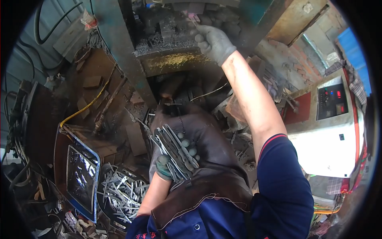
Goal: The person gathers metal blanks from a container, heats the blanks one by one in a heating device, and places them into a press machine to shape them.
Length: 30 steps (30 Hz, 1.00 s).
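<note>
My left hand, in a dark grey-green glove, is closed around a bundle of flat grey metal strips. The bundle rests over the brown apron on my lap, fingertips showing along its right side. My right hand, in a grey glove, reaches up and forward to the dark machine frame. Its fingers are closed on a thin metal strip whose far end looks pinkish and glowing. The strip's tip lies close under the machine's upper block; whether they touch I cannot tell.
A sooty machine bed with yellowish flakes on its front lies ahead. At left stands a blue-rimmed tray of dark liquid, beside a pile of metal strips. A white control cabinet with red digits stands at right.
</note>
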{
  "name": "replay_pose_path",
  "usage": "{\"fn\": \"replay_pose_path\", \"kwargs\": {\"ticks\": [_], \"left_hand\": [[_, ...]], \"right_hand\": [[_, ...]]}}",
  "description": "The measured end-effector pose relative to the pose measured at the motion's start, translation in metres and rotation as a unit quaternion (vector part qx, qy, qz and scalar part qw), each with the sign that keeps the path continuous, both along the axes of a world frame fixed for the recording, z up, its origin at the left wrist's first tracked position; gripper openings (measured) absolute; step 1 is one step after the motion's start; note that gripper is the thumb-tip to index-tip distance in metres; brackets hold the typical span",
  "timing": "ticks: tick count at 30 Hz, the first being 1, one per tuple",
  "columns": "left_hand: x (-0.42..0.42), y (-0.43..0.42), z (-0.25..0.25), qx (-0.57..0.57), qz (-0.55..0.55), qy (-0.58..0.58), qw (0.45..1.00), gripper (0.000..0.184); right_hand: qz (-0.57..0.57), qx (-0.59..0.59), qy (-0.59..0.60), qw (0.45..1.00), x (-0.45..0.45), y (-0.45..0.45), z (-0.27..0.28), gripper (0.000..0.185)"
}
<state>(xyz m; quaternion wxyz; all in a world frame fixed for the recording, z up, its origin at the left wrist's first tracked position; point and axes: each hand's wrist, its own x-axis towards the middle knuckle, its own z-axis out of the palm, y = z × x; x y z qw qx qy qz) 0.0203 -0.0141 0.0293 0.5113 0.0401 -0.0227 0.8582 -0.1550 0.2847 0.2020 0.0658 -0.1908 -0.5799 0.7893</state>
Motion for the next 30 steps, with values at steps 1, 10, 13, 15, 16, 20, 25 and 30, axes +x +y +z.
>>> {"fn": "replay_pose_path", "kwargs": {"ticks": [1, 10, 13, 15, 16, 20, 25, 30], "left_hand": [[0.0, 0.0, 0.0, 0.004, 0.001, 0.005, 1.0, 0.083], [0.001, 0.0, 0.0, 0.0, 0.006, -0.005, 1.0, 0.083], [0.0, 0.001, 0.001, 0.005, 0.005, -0.006, 1.0, 0.082], [0.0, 0.002, 0.001, 0.009, 0.005, -0.006, 1.0, 0.082], [0.0, 0.002, 0.001, 0.014, 0.004, -0.007, 1.0, 0.082], [0.003, -0.006, -0.006, -0.024, 0.015, -0.036, 0.999, 0.082], [-0.003, -0.006, -0.02, 0.015, 0.005, -0.026, 1.0, 0.088], [-0.002, -0.007, -0.016, -0.001, -0.016, -0.027, 1.0, 0.096]], "right_hand": [[0.002, -0.001, 0.0, 1.0, -0.002, 0.0, 0.0, 0.028], [0.026, 0.015, -0.003, 1.0, -0.019, 0.009, 0.0, 0.027], [0.021, 0.026, -0.004, 0.999, -0.023, 0.01, 0.0, 0.026], [0.029, 0.027, -0.008, 0.999, -0.024, 0.013, 0.0, 0.025], [0.031, 0.026, -0.009, 0.999, -0.025, 0.014, 0.0, 0.025], [0.048, 0.006, 0.004, 0.999, -0.007, 0.0, 0.004, 0.037], [0.21, 0.213, -0.051, 0.953, 0.078, -0.051, -0.037, 0.048], [0.373, 0.459, -0.012, 0.806, 0.114, -0.111, -0.112, 0.05]]}}
